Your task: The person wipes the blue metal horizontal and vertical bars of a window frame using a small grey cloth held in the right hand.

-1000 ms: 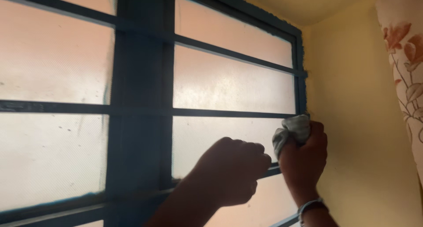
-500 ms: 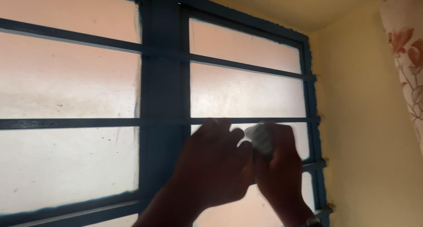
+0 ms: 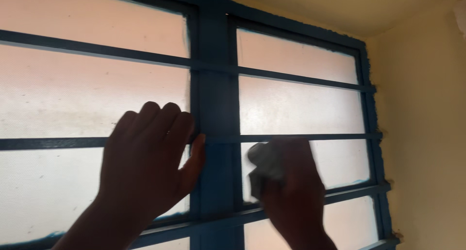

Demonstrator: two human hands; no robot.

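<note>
While the left hand (image 3: 145,158) lies flat with fingers (image 3: 160,119) spread on the frosted pane (image 3: 73,99) beside the blue window frame (image 3: 213,109), the right hand (image 3: 291,187) bunches a grey cloth (image 3: 264,167), its fingers curled around it, against the glass.

Bare hands (image 3: 145,158); no sleeves visible

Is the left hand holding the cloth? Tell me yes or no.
No: the left hand lies open and flat against the window, while the right hand grips the crumpled cloth.
</note>
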